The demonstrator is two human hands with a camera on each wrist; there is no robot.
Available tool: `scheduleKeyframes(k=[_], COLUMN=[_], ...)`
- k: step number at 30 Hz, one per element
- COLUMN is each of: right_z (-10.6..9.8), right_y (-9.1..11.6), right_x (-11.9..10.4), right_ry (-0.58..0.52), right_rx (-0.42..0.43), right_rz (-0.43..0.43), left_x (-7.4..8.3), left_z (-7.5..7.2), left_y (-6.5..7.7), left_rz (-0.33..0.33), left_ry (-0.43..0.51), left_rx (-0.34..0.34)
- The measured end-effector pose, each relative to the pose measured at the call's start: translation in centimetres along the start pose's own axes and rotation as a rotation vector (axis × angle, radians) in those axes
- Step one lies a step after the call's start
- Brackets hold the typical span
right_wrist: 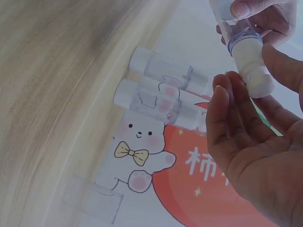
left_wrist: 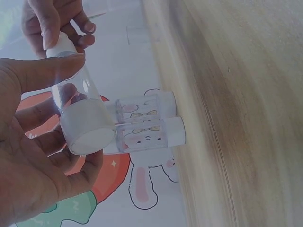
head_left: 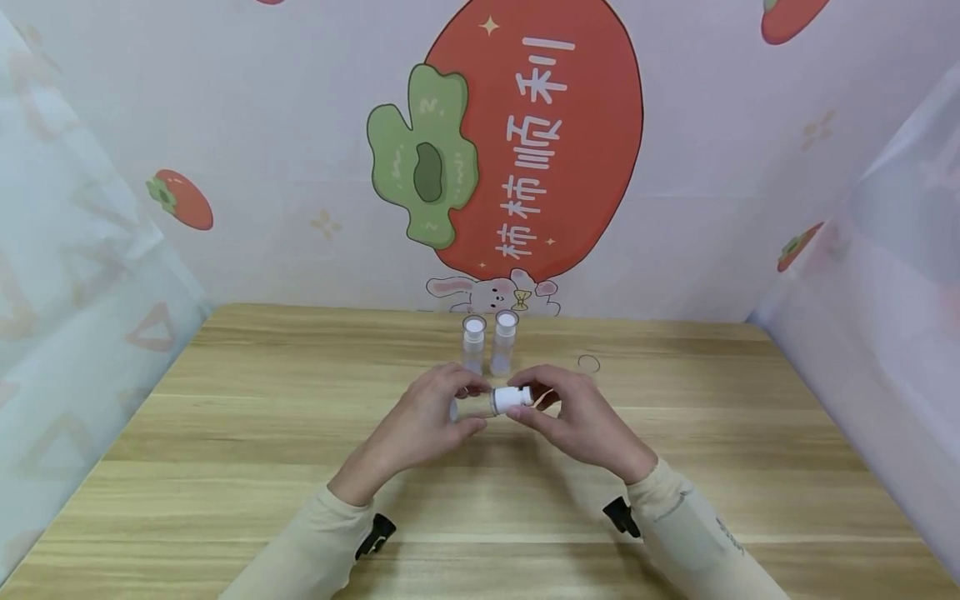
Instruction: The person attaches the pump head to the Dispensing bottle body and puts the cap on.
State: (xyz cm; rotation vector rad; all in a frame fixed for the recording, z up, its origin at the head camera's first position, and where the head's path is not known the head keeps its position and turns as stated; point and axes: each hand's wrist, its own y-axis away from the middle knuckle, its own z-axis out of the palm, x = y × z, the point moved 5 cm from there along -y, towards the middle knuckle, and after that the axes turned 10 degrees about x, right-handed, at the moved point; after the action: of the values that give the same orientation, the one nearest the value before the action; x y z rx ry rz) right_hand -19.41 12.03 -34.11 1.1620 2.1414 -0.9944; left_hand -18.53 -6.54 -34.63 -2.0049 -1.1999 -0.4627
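Note:
Held sideways above the table is a clear bottle (head_left: 474, 407) with a white base (left_wrist: 89, 127) and a white, pump-like top (head_left: 507, 400). My left hand (head_left: 423, 421) grips its clear body, thumb on one side and fingers curled on the other. At the opposite end, my right hand (head_left: 581, 417) pinches the white top between thumb and fingers. Two similar bottles stand upright side by side just beyond the hands: the left bottle (head_left: 473, 342) and the right bottle (head_left: 505, 342). Both have white tops under clear covers.
A clear, open-ended cover (right_wrist: 93, 198) stands on the wooden table (head_left: 675, 517), right of the two upright bottles. Behind the table hangs a printed backdrop (head_left: 705, 150) with a large persimmon and a rabbit. Pale sheets border the left and right sides.

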Motion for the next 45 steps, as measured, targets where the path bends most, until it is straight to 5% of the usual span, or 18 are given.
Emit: scheduleKeyframes(k=[25,45], right_z=[-0.3,-3.5], right_y=[0.1,-0.5], right_x=[0.8,4.3], right_ry=[0.024,0.331], right_rx=[-0.005,0.148], right_rz=[0.042,0.073], left_x=[-0.2,-0.5], left_z=[-0.2,-0.2], left_y=[0.0,0.1], left_rz=[0.001,-0.011], left_ry=[-0.018,-0.013], left_rx=[0.02,0.026])
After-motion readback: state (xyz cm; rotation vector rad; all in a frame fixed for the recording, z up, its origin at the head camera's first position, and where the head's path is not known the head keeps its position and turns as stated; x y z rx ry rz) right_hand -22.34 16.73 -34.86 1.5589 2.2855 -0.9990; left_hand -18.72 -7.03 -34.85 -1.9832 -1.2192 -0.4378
